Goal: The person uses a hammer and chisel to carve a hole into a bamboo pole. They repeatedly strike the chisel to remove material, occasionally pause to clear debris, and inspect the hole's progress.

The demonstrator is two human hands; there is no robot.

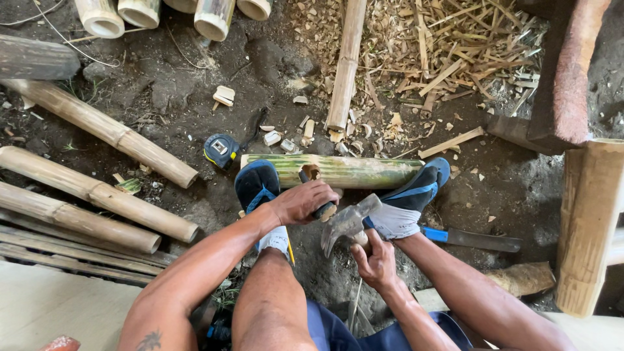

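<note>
Left grip: left hand (304,202) wrapped tight round a chisel handle (323,210).
Right grip: right hand (376,261) clenched on a hammer (346,223).
Bamboo piece (338,171): just beyond the left hand, long axis crosswise, pinned by both feet.
Nearer hand: left.
Hammer head: beside the chisel.

Bare arms, blue shorts (338,335), blue-black shoes (257,184), white socks (276,239)

A tape measure (221,151) lies on the dirt beside dry bamboo poles (97,201). Bamboo shavings (448,58) pile beyond. A blue-handled knife (471,238) lies at right.
</note>
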